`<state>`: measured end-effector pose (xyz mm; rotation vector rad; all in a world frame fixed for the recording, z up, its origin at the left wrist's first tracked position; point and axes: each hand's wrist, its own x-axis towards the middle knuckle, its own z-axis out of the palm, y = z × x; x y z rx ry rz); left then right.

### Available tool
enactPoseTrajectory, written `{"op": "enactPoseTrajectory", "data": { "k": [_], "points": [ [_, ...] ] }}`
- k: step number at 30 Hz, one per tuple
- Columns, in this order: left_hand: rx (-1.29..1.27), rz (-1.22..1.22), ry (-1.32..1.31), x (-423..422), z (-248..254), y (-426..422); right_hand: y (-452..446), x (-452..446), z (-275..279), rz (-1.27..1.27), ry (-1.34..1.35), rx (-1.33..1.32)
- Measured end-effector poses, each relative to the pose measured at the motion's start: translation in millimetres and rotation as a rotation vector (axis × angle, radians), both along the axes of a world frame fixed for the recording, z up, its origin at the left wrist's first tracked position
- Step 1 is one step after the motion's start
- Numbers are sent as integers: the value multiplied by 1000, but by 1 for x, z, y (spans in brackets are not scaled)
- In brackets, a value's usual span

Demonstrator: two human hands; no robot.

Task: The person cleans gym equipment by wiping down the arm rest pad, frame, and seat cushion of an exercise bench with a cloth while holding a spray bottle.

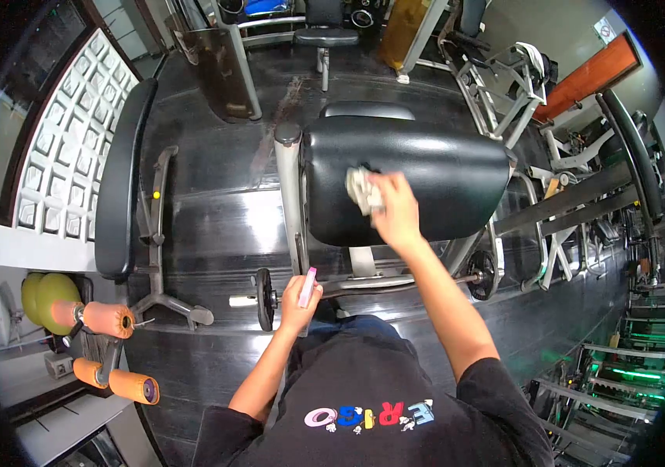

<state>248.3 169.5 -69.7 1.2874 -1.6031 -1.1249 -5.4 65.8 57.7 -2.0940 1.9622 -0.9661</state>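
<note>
My right hand (397, 214) is closed on a crumpled, pale cloth (364, 192) and holds it against the left part of a black padded bench pad (441, 183). The hand and cloth are slightly blurred. Lower down and to the left, my left hand (295, 307) is wrapped round a small, elongated pink object (308, 287); its exact kind cannot be made out. That hand is near a barbell (371, 289), which lies across the bench frame below the pad, with a black plate (264, 300) at its left end.
A second black bench (124, 187) stands at the left, beside a white block lattice wall (76, 140). Orange foam rollers (108, 319) jut out at lower left. Weight machines (504, 101) and racks (612, 389) line the right. A small black seat (326, 36) stands ahead.
</note>
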Motion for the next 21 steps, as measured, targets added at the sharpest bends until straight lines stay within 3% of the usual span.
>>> {"op": "enactPoseTrajectory", "data": {
  "k": [2,4,7,11,14,18,21],
  "points": [
    [-15,-23,-57,-2,-5,12,-34,9,25,-6,41,-99],
    [-38,-2,-64,-7,-1,25,-51,27,9,30,104,-71],
    [-74,-15,-43,-9,6,45,-24,57,-44,101,160,-52],
    [31,24,-60,-5,21,87,54,65,-137,297,304,245],
    [138,102,-83,5,30,119,116,29,-205,171,-20,644],
    [202,213,-50,30,-1,162,159,10,-208,35,-218,572],
    [243,233,-2,26,-1,165,137,23,-179,103,-390,432]
  ]
}}
